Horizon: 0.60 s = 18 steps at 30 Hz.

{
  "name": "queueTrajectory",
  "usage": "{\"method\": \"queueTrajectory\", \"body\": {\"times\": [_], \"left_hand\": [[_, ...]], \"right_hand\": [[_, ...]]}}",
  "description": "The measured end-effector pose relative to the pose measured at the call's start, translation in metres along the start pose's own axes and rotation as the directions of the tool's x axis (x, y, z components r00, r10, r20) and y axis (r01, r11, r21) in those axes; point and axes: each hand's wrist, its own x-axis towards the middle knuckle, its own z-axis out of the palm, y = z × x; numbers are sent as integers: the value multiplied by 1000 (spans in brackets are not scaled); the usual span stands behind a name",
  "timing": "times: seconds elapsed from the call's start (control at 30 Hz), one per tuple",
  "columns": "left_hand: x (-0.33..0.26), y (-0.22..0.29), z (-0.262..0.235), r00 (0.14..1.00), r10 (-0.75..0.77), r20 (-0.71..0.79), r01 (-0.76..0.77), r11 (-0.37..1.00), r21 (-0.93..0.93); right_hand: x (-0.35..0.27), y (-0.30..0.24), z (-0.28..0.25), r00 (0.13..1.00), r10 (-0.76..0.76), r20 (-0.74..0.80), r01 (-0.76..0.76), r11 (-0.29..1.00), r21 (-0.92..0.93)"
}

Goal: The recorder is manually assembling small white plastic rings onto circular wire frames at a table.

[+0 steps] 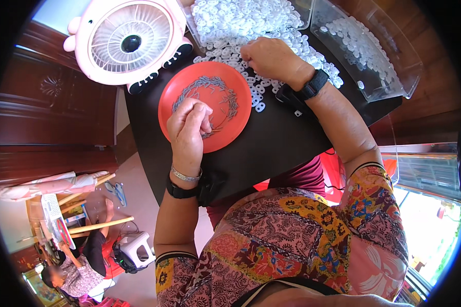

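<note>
My left hand (189,120) is closed, fingers curled in, over the near left part of a round red plate (235,130). Anything between its fingertips is too small or hidden to make out. Small grey screw-like pieces (232,105) lie in a ring on the plate. Farther off, my right hand (271,59) reaches into a spread of small white plastic pieces with holes (223,52), its fingers bent and pressed together. What it grips, if anything, stays hidden behind the hand. A few white pieces lie loose between this hand and the plate.
A pink animal-shaped fan (131,43) stands at the table's far left. White pieces heap up at the back, and a clear plastic bin (363,51) at right holds more. The table (271,138) is black. Another person (79,271) sits at lower left, near a white stool (137,250).
</note>
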Motion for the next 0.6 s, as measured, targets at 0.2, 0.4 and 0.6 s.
{"method": "queueTrajectory", "body": {"times": [0.2, 0.4, 0.6], "left_hand": [[0, -2, -1, 1000, -3, 6, 3, 1000, 3], [3, -2, -2, 1000, -4, -1, 4, 1000, 11], [4, -5, -1, 998, -38, 57, 37, 999, 14]], "right_hand": [[-1, 0, 3, 999, -15, -42, 17, 999, 31], [-2, -13, -24, 965, -27, -260, 120, 930, 349], [-13, -64, -34, 972, -199, -125, 225, 629, 744]]}}
